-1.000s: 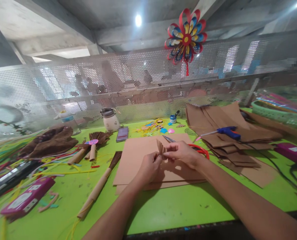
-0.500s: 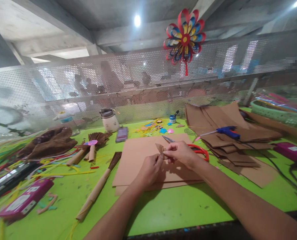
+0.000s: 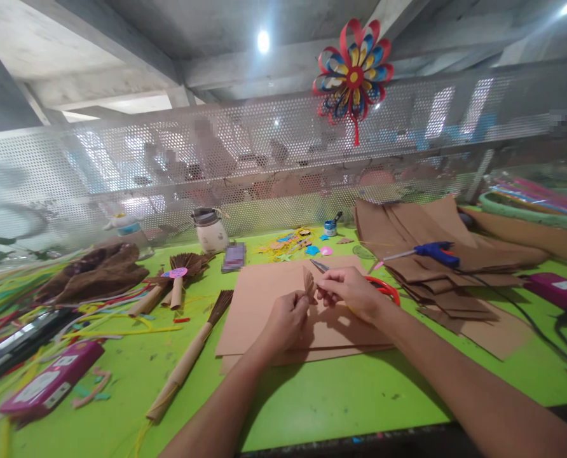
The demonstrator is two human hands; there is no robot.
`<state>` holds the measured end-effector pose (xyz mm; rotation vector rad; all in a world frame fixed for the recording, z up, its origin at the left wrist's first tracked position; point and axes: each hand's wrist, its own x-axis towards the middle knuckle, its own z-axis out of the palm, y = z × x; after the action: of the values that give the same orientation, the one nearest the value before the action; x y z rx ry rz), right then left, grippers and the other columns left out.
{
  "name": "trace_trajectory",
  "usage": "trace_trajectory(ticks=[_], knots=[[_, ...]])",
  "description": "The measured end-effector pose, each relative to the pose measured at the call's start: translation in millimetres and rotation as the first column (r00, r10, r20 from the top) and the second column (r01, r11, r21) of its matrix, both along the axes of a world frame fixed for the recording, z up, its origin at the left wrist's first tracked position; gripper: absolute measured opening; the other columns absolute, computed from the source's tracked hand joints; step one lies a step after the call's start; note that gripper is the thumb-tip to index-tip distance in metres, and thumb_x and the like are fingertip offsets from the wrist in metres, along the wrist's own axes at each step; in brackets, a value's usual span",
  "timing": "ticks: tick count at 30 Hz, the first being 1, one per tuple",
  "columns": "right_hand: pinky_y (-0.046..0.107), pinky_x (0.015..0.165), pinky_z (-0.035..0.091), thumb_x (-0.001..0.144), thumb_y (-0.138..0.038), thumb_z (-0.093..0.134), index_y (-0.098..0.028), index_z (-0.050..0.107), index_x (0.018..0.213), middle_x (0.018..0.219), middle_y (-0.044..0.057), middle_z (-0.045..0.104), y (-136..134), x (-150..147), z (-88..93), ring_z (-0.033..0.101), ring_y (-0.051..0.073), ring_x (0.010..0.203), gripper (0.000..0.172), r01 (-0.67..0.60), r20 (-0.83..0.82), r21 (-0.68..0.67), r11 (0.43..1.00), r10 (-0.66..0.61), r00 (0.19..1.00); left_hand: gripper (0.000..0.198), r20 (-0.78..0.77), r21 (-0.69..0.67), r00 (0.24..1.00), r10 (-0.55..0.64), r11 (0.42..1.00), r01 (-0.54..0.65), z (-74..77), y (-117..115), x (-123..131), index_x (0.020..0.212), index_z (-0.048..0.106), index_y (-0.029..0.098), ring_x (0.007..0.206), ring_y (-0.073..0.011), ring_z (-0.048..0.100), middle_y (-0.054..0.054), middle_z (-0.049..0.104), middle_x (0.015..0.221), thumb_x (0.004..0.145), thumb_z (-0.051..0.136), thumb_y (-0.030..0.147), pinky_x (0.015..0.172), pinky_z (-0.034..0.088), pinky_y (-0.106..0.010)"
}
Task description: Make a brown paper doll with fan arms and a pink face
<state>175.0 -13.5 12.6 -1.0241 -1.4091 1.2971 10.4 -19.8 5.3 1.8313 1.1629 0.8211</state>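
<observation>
A small pleated brown paper fan [image 3: 308,280] stands nearly upright, its lower end pinched between the thumb and fingers of my left hand [image 3: 288,320]. Just right of it, my right hand [image 3: 345,292] is closed with curled fingers beside the folds. Whether those fingertips hold anything, such as a thin strand, I cannot make out. Both hands are over stacked brown paper sheets [image 3: 259,299]. Under and behind my right hand lie scissors with red handles [image 3: 387,289], their blades partly covered by the hand.
At left are a paper broom-like piece [image 3: 183,375], a pleated piece with a pink disc [image 3: 177,273] and a purple box [image 3: 52,378]. To the right, a blue glue gun [image 3: 436,252] with a cord rests on folded brown paper [image 3: 455,286]. A perforated screen [image 3: 264,146] stands behind.
The paper fan has turned more upright in my left hand. My right fingers have drawn slightly right, away from its folds. The surroundings look the same.
</observation>
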Motion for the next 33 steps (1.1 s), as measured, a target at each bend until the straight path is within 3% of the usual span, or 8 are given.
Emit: trace_trajectory(ticks=[3, 7, 12, 18, 24, 27, 33], knots=[[0.024, 0.054, 0.042, 0.073, -0.032, 0.061, -0.012, 0.062, 0.069, 0.063, 0.004, 0.063, 0, 3, 1.0, 0.052, 0.010, 0.052, 0.020, -0.047, -0.018, 0.032, 0.998, 0.047, 0.999, 0.030, 0.038, -0.044, 0.999, -0.030, 0.999, 0.031, 5.8, -4, 1, 0.055, 0.045, 0.017, 0.041, -0.0091, 0.037, 0.003, 0.042, 0.041, 0.082, 0.035, 0.026, 0.045, 0.030, -0.021], [0.023, 0.050, 0.041, 0.071, -0.030, 0.062, -0.012, 0.062, 0.065, 0.055, 0.001, 0.059, -2, 4, 2.8, 0.051, 0.010, 0.049, 0.019, -0.079, 0.107, 0.028, 0.996, 0.075, 0.991, 0.032, 0.018, -0.026, 0.998, -0.060, 0.998, 0.060, 4.0, -3, 1, 0.057, 0.046, 0.017, 0.042, -0.0091, 0.038, 0.003, 0.042, 0.043, 0.083, 0.033, 0.029, 0.047, 0.031, -0.021], [0.020, 0.041, 0.037, 0.068, -0.021, 0.057, -0.015, 0.057, 0.056, 0.048, -0.002, 0.055, -2, -2, 0.4, 0.048, 0.008, 0.041, 0.013, 0.004, 0.171, -0.013, 1.000, -0.002, 0.985, 0.035, -0.103, 0.145, 0.993, -0.055, 0.987, 0.070, -6.8, -1, -1, 0.067, 0.053, 0.015, 0.049, -0.0099, 0.041, 0.002, 0.047, 0.051, 0.087, 0.033, 0.035, 0.051, 0.031, -0.021], [0.019, 0.037, 0.033, 0.065, -0.015, 0.051, -0.015, 0.054, 0.051, 0.043, -0.002, 0.053, -5, -11, 1.9, 0.044, 0.007, 0.036, 0.015, 0.088, 0.153, -0.096, 0.992, -0.073, 0.986, 0.024, -0.299, 0.346, 0.954, 0.011, 0.933, 0.097, -14.1, -1, -3, 0.074, 0.055, 0.017, 0.057, -0.0110, 0.046, 0.000, 0.054, 0.062, 0.086, 0.036, 0.026, 0.056, 0.031, -0.022], [0.022, 0.047, 0.041, 0.067, -0.021, 0.056, -0.013, 0.059, 0.061, 0.050, -0.001, 0.057, -6, -7, 4.3, 0.050, 0.009, 0.044, 0.010, -0.050, 0.057, -0.103, 0.993, 0.056, 0.997, 0.028, -0.200, 0.282, 0.979, 0.022, 0.959, 0.036, -17.5, 5, -3, 0.070, 0.053, 0.016, 0.054, -0.0104, 0.045, 0.000, 0.053, 0.059, 0.086, 0.035, 0.030, 0.053, 0.031, -0.021], [0.023, 0.050, 0.042, 0.069, -0.027, 0.062, -0.013, 0.060, 0.065, 0.053, 0.000, 0.058, -4, -3, 2.4, 0.052, 0.009, 0.048, 0.016, -0.122, 0.054, -0.074, 0.990, 0.126, 0.991, 0.030, -0.133, 0.219, 0.991, -0.014, 0.975, 0.043, -15.8, 4, -2, 0.071, 0.054, 0.016, 0.053, -0.0099, 0.044, 0.002, 0.052, 0.055, 0.087, 0.034, 0.032, 0.053, 0.032, -0.020], [0.021, 0.047, 0.033, 0.067, -0.036, 0.069, -0.013, 0.059, 0.070, 0.058, -0.002, 0.054, -2, 1, 1.0, 0.044, 0.007, 0.048, 0.025, -0.093, 0.077, 0.000, 0.996, 0.092, 0.993, 0.030, -0.012, 0.126, 0.994, -0.106, 0.986, 0.107, -9.0, -1, -3, 0.077, 0.057, 0.015, 0.050, -0.0094, 0.043, 0.003, 0.049, 0.051, 0.088, 0.034, 0.032, 0.052, 0.033, -0.021]])
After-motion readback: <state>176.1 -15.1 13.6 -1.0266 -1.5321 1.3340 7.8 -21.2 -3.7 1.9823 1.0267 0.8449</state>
